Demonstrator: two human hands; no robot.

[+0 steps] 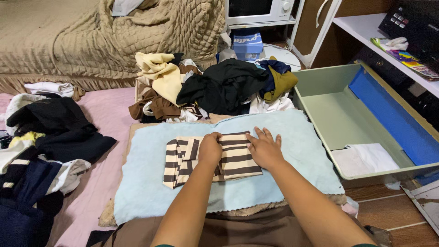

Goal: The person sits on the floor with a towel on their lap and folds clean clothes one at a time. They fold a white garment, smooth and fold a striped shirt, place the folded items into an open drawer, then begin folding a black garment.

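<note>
- The striped cloth (212, 159) lies folded, long axis left-to-right, directly under both hands.
- The left hand (210, 149) curls, pinching its top fold.
- The right hand (265, 148) presses flat, fingers spread, gripping nothing.

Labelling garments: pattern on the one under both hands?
Cream and dark brown stripes on the folded garment, clearest in the head view.

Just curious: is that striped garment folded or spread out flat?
Folded. The striped garment lies as a compact layered rectangle on the light blue towel, under both hands.
</note>
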